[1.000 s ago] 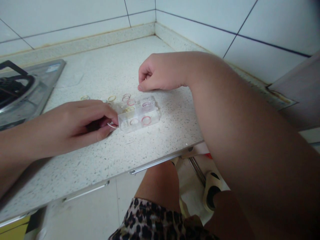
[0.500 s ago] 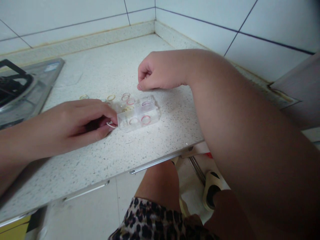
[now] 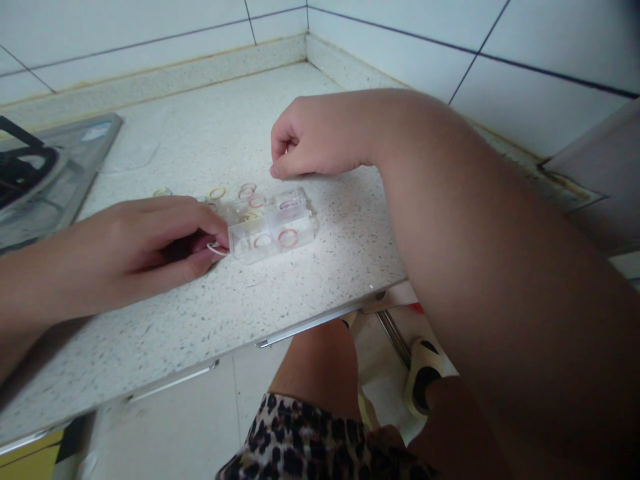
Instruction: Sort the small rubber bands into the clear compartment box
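The clear box (image 3: pixel 265 253) sat near the centre of the frame, a pink ring (image 3: pixel 288 247) and a white ring (image 3: pixel 262 236) in its front compartments, yellow rings (image 3: pixel 251 216) and a purple ring (image 3: pixel 288 205) behind. At its left end, the left hand (image 3: pixel 150 230) pinched a white loop (image 3: pixel 217 251). Above centre, the right hand (image 3: pixel 313 137) was curled narrow; whether around anything, I could not tell. Loose rings (image 3: pixel 217 197) lay behind the box on the speckled counter (image 3: pixel 165 347)
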### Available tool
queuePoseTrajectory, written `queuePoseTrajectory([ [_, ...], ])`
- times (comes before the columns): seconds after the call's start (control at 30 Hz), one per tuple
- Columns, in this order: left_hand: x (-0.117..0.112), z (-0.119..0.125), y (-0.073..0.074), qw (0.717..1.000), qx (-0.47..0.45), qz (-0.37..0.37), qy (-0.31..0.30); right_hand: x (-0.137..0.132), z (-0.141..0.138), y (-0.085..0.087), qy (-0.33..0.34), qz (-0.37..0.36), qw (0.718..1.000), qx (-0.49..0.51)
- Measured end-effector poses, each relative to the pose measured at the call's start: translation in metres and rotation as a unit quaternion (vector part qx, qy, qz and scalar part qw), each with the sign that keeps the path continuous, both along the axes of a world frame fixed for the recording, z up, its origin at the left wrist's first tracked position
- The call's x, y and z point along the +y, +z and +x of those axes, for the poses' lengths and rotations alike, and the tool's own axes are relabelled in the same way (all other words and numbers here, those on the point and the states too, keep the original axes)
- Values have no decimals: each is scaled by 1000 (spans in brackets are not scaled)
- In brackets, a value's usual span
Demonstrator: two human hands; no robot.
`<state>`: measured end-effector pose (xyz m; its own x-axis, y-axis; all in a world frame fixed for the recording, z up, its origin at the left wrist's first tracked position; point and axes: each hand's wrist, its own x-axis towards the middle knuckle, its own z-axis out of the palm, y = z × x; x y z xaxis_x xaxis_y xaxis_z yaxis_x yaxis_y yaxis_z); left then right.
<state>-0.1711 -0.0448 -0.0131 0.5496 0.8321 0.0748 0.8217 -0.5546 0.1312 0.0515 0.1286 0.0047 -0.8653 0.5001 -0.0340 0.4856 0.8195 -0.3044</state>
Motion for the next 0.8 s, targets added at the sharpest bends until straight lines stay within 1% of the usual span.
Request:
queuePoseTrajectory([
  [0.2,-1,0,-1,1000,-1,-3,3,0,0,0,14,9,1000,3],
  [0.43,-1,1,0,1000,-6,-7,1,3,-1,-2,10,-44,999,16],
  [0.63,-2,3,2,1000,-8,-18,12,2,0,-2,-15,-63,998,8],
  [0.8,-3,7,3,999,-5,-37,24,4,0,-3,-1,-66,998,20],
])
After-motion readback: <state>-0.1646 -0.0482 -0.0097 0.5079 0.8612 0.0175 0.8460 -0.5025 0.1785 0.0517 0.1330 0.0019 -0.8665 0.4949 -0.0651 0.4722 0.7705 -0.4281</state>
